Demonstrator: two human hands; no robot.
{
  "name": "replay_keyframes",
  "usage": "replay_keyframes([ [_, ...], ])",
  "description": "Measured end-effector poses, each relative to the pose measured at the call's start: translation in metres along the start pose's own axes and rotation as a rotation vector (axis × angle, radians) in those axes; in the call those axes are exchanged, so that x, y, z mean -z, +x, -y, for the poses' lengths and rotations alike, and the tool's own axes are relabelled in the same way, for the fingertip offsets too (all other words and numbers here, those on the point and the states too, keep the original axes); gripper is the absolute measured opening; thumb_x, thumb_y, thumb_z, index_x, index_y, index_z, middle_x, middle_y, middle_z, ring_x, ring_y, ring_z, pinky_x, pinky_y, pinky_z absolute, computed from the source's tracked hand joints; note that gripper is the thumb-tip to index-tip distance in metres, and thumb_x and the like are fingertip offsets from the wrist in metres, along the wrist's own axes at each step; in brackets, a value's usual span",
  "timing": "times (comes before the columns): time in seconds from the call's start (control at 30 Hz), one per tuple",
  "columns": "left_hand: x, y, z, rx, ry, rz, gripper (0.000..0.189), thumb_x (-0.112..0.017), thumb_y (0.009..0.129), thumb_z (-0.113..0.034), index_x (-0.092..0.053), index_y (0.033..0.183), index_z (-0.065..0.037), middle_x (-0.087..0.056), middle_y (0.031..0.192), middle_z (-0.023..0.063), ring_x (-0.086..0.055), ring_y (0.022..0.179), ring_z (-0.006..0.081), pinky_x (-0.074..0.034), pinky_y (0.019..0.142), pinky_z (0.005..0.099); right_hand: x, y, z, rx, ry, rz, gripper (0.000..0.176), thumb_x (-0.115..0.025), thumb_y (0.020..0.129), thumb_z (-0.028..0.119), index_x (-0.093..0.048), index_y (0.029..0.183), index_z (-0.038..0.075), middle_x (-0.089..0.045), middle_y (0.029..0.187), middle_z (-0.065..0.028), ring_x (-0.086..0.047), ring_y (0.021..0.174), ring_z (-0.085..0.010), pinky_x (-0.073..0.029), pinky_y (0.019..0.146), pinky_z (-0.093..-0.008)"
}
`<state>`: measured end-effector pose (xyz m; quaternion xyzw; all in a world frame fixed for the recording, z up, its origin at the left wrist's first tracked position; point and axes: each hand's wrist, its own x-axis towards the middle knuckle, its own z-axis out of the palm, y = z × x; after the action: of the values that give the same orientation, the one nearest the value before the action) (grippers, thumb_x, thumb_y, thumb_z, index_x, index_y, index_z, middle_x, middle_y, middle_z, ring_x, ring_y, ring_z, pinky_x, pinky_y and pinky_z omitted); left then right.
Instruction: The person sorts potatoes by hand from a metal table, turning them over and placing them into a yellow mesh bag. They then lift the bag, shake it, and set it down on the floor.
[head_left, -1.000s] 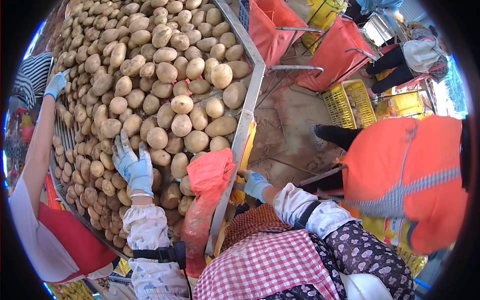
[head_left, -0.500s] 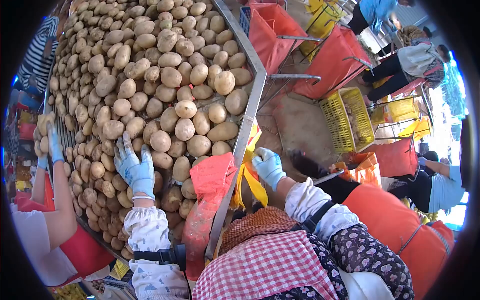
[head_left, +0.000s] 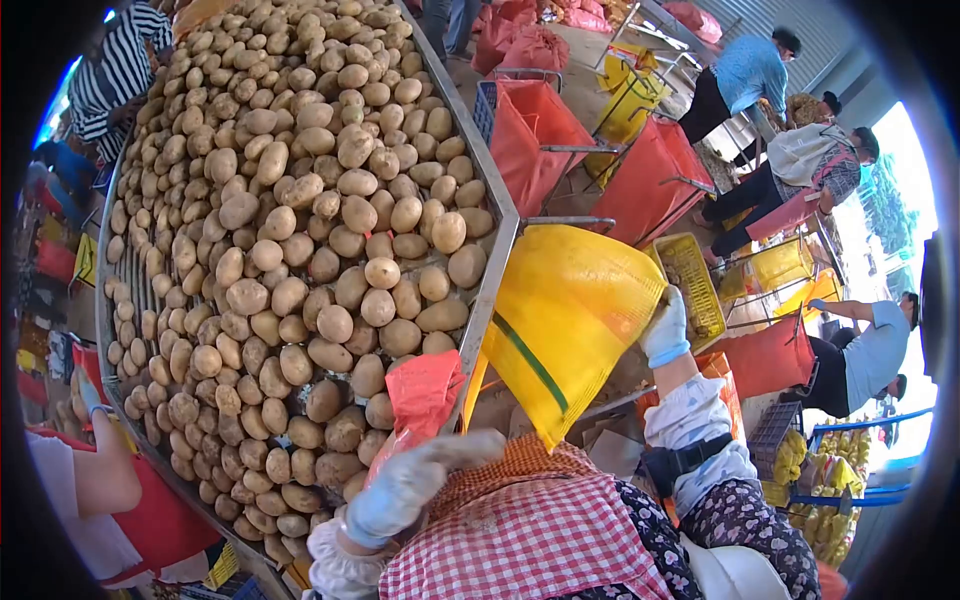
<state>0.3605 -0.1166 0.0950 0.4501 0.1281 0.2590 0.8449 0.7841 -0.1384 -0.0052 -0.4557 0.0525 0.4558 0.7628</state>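
A yellow bag (head_left: 575, 310) with a green stripe is stretched out beside the metal edge of the sorting table. Its upper right corner is gripped by my right hand (head_left: 668, 328), in a pale blue glove. My left hand (head_left: 405, 488), gloved the same way, hovers low in front of the checked apron (head_left: 520, 535). Its fingers reach to the right, blurred, with nothing seen in them. Many potatoes (head_left: 335, 322) cover the table. A red bag (head_left: 425, 390) hangs over the table rim (head_left: 490, 265), just above my left hand.
Red bags on metal frames (head_left: 535, 140) stand beyond the table, near a yellow crate (head_left: 690, 285). Co-workers stand at the right, one in a blue shirt (head_left: 745, 75). Another person's arm (head_left: 105, 455) is at the table's left side.
My left hand has left the potatoes and come back toward my body. My right hand has raised and spread the yellow bag, which hung low by the rim before. The view has shifted.
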Motion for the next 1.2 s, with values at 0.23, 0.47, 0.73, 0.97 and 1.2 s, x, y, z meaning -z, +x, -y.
replay_keyframes([
  [0.23,0.002,0.067,0.114,0.546,0.169,-0.479,0.064,-0.048,0.097,-0.045,-0.037,0.142,-0.001,-0.048,0.135,0.014,-0.046,0.124,0.0178,-0.033,0.104,0.033,0.004,0.0,0.012,-0.242,0.04,0.189,0.045,-0.034,0.095,0.032,-0.053,0.122,0.001,-0.059,0.123,-0.017,-0.054,0.116,-0.0342,-0.04,0.102,-0.0505],
  [0.47,0.041,0.153,0.265,0.624,0.206,-0.607,0.064,-0.048,0.095,-0.051,-0.04,0.141,-0.008,-0.047,0.138,0.0117,-0.05,0.121,0.021,-0.04,0.1,0.0357,0.009,0.018,0.013,-0.537,0.125,0.397,0.043,-0.035,0.098,0.031,-0.053,0.122,0.0,-0.06,0.122,-0.015,-0.058,0.111,-0.0311,-0.044,0.099,-0.0453],
  [0.73,0.039,0.169,0.293,0.612,-0.501,-0.51,0.037,-0.055,0.096,-0.025,-0.057,0.121,0.001,-0.066,0.113,0.0116,-0.067,0.093,0.0244,-0.053,0.083,0.034,0.052,0.07,0.029,-0.442,-0.177,0.241,0.031,-0.039,0.095,0.023,-0.059,0.107,0.002,-0.065,0.102,-0.0097,-0.063,0.093,-0.0226,-0.052,0.083,-0.0383],
  [0.97,0.065,0.168,0.233,0.802,1.288,-0.674,0.049,-0.051,0.09,-0.052,-0.069,0.086,-0.006,-0.065,0.073,0.0178,-0.065,0.073,0.0334,-0.049,0.07,0.0418,0.091,0.129,0.043,0.499,-1.86,0.424,0.019,-0.056,0.083,0.018,-0.065,0.096,0.007,-0.066,0.093,-0.011,-0.064,0.091,-0.0273,-0.049,0.082,-0.0362],
  [1.2,0.077,0.197,0.222,0.014,0.769,-0.586,0.018,-0.054,0.091,-0.017,-0.061,0.103,-0.004,-0.064,0.088,0.0153,-0.064,0.084,0.0278,-0.048,0.07,0.036,0.064,0.125,0.013,0.639,-1.977,0.823,0.066,-0.069,0.076,0.023,-0.044,0.134,0.005,-0.044,0.139,-0.02,-0.043,0.126,-0.0378,-0.035,0.107,-0.0427],
])
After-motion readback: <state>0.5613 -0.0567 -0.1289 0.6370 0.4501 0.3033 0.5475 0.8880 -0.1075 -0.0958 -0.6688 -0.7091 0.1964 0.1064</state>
